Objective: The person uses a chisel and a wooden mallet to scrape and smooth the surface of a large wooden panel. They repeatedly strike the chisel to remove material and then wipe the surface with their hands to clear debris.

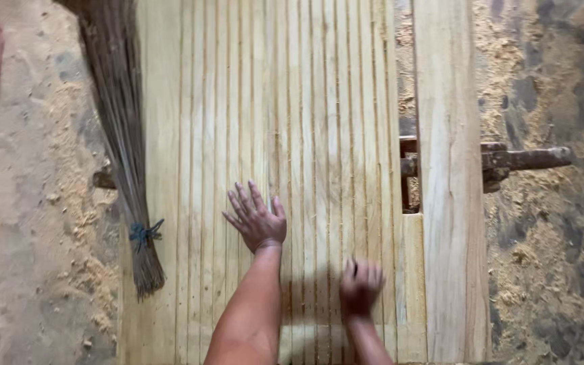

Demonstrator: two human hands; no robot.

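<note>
Many thin pale wooden slats [292,122] lie side by side lengthwise, forming a flat bed in the middle of the head view. My left hand [257,217] rests flat on the slats with its fingers spread and holds nothing. My right hand [359,286] hovers or presses lower on the slats, blurred, with its fingers curled; I cannot tell if it grips anything. A wider pale plank [449,189] lies along the right edge of the slats.
A stick broom [124,155], tied with blue string, lies along the left edge of the slats. A dark wooden crosspiece [522,159] juts out to the right under the plank. Sawdust covers the floor [42,203] on both sides.
</note>
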